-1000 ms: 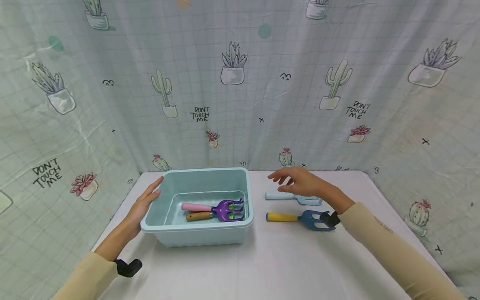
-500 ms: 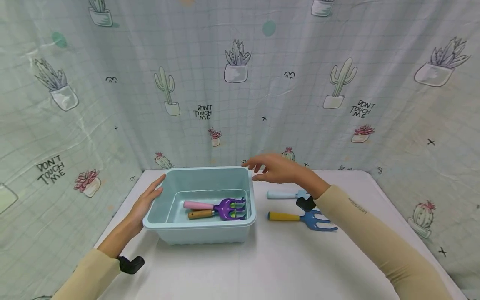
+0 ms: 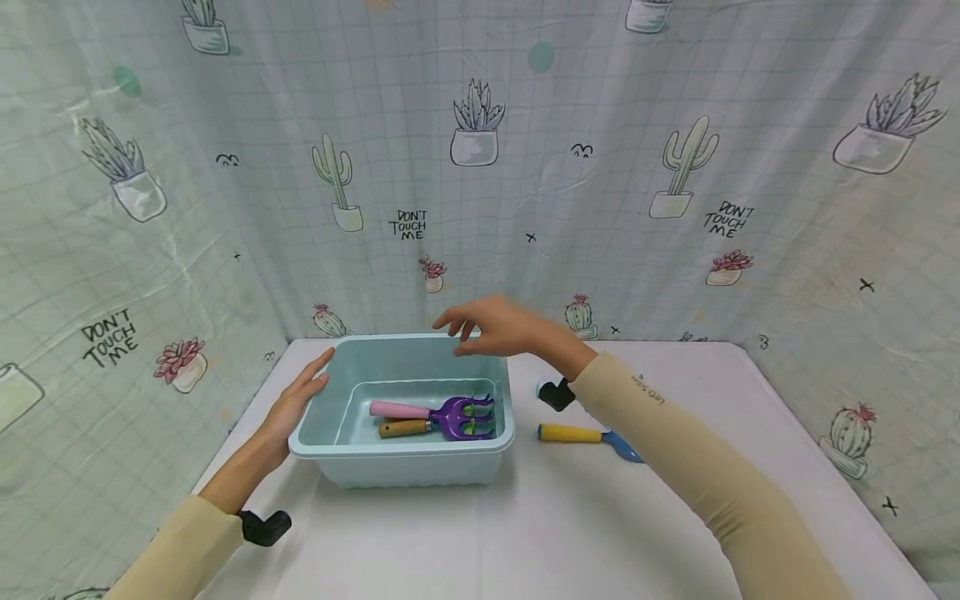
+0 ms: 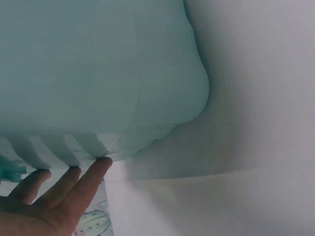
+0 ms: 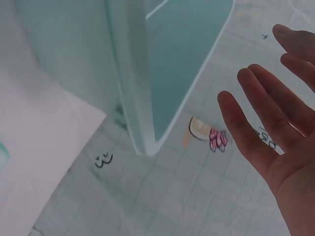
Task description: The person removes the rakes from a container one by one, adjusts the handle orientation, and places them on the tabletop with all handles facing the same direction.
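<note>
A light blue plastic bin [image 3: 405, 471] stands on the white table. Inside it lie a purple hand fork with a pink handle [image 3: 453, 417] and a wooden-handled tool [image 3: 405, 427], whose head is partly hidden under the fork. My left hand [image 3: 288, 408] rests against the bin's left side; in the left wrist view its fingertips [image 4: 103, 162] touch the outer wall. Above the bin's back right rim hovers my right hand [image 3: 491, 325], fingers loosely bent and holding nothing. In the right wrist view the hand [image 5: 280, 128] is spread beside the bin's corner.
Right of the bin, a blue hand fork with a yellow handle [image 3: 570, 433] lies on the table [image 3: 525, 533], its head partly covered by my right sleeve. A pale blue tool behind it is almost wholly hidden by the wrist camera [image 3: 557, 394]. Cactus-print curtains surround the table.
My right hand has moved left, from over the pale blue tool to over the bin's back right edge. The left hand stays at the bin's left side.
</note>
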A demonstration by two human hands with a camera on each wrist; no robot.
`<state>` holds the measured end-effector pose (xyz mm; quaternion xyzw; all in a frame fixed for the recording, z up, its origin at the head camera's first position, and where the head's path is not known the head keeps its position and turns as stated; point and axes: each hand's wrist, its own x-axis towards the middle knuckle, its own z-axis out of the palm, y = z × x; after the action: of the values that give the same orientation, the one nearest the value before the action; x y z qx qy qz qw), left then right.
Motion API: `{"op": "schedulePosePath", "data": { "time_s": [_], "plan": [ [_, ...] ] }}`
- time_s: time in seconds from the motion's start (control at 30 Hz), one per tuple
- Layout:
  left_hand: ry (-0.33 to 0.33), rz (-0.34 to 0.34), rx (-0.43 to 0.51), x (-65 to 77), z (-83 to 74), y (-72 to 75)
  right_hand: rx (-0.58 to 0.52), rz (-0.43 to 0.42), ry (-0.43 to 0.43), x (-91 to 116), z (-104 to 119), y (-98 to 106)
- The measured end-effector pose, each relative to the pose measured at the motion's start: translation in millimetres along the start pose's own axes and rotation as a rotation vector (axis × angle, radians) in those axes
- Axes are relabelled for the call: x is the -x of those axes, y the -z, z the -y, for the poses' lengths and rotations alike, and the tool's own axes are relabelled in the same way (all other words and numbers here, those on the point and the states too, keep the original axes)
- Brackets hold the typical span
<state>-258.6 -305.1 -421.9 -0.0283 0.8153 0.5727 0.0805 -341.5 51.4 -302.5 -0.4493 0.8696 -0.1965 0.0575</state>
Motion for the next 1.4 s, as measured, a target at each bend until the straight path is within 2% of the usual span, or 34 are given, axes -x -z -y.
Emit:
{"op": "schedulePosePath", "data": {
  "time_s": [0.17, 0.43, 0.73, 0.97, 1.2, 1.4],
  "plan": [
    [0.0, 0.003, 0.005, 0.6, 0.2, 0.4, 0.001, 0.044, -0.018, -23, 7, -13],
    [-0.01, 0.015, 0.008, 2.4, 1.8, 0.3, 0.006, 0.121, 0.016, -55, 21, -39],
    [-0.022, 0.008, 0.008, 2.6, -0.2, 0.2, -0.006, 0.203, 0.001, -82, 19, -65],
    [-0.021, 0.003, -0.015, 3.1, 0.1, -0.6, -0.074, 0.26, -0.048, -91, 15, -82],
    [-0.022, 0.015, -0.016, 1.0, -1.2, -0.5, -0.081, 0.296, -0.067, -99, 10, -99],
    [-0.028, 0.028, 0.0, 2.2, -0.4, 0.8, -0.177, 0.34, -0.091, -103, 10, -108]
  ]
}}
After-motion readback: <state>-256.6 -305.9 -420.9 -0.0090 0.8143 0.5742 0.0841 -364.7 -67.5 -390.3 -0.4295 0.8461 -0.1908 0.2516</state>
